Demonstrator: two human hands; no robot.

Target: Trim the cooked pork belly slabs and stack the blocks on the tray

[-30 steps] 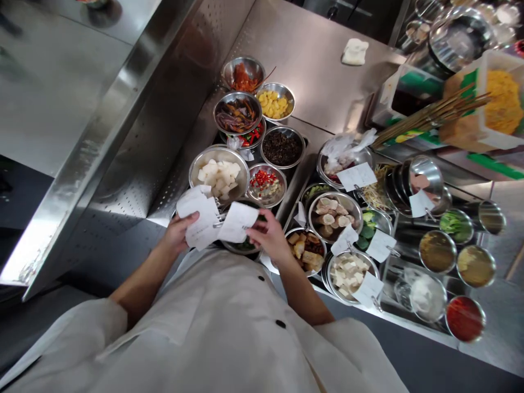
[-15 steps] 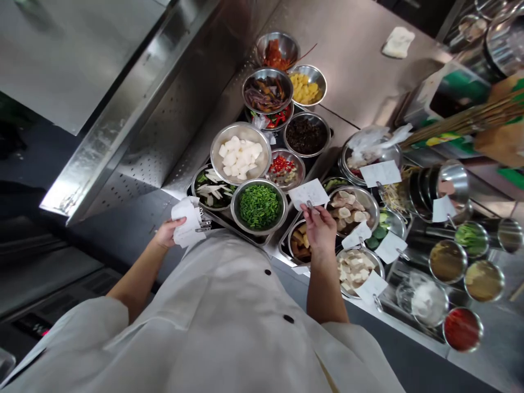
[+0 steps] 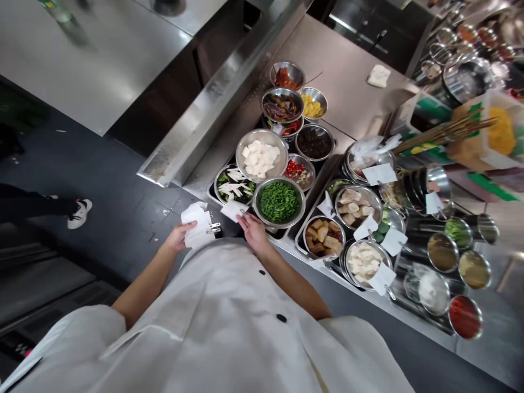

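My left hand (image 3: 177,237) is closed on a bundle of white paper slips (image 3: 197,225), with several metal clips (image 3: 214,227) along its right edge. Between the fingers of my right hand (image 3: 252,233) is a clip holding one paper slip (image 3: 233,209). That slip hangs just right of the bundle, in front of a bowl of white slices and greens (image 3: 236,190). Beside my right hand stands a bowl of chopped green stalks (image 3: 280,202). Behind it is a bowl of white chunks (image 3: 260,158).
More slips with clips lie on bowls to the right, among them one slip (image 3: 382,278) by the white cubes (image 3: 363,262). Bowls of brown chunks (image 3: 323,238) and sliced pieces (image 3: 354,206) sit nearby. A metal ledge (image 3: 221,98) runs at left. Another person's shoe (image 3: 79,213) shows on the floor.
My right hand has moved left with its clipped slip, from above the bowls of brown chunks and sliced pieces to near the bundle. My left hand still holds the bundle. The view has shifted.
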